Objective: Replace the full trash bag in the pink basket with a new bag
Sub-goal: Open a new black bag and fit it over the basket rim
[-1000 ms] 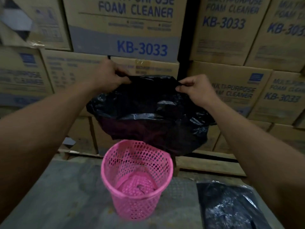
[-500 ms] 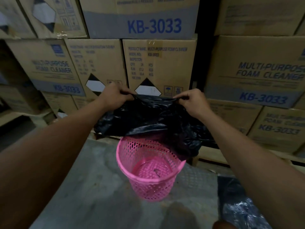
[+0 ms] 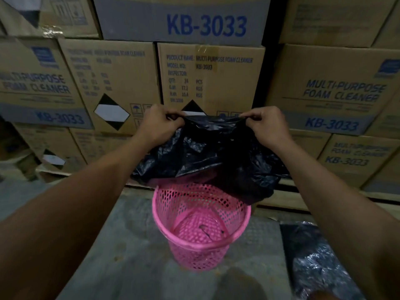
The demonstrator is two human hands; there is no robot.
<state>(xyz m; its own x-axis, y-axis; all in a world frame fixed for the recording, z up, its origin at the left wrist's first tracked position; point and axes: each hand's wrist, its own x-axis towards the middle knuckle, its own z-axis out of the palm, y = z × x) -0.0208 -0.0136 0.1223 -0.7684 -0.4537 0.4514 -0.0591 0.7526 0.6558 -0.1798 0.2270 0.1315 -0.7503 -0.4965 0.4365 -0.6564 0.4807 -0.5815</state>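
Observation:
A pink mesh basket (image 3: 201,245) stands upright on the grey floor, with no bag inside and a small dark scrap on its bottom. Above its far rim hangs a crumpled black trash bag (image 3: 212,156). My left hand (image 3: 158,124) pinches the bag's top edge at the left, and my right hand (image 3: 264,124) pinches it at the right, stretching the edge between them. The bag's lower end droops over the basket's back right rim.
Another black plastic bag (image 3: 313,260) lies on the floor at the lower right. Stacked cardboard boxes (image 3: 210,79) marked KB-3033 form a wall right behind the basket, on wooden pallet boards (image 3: 281,198). Grey floor (image 3: 129,256) spreads to the left.
The bag has come down from well above the basket to just over its rim, with both hands still gripping its top edge. The view has tilted and closed in on the basket.

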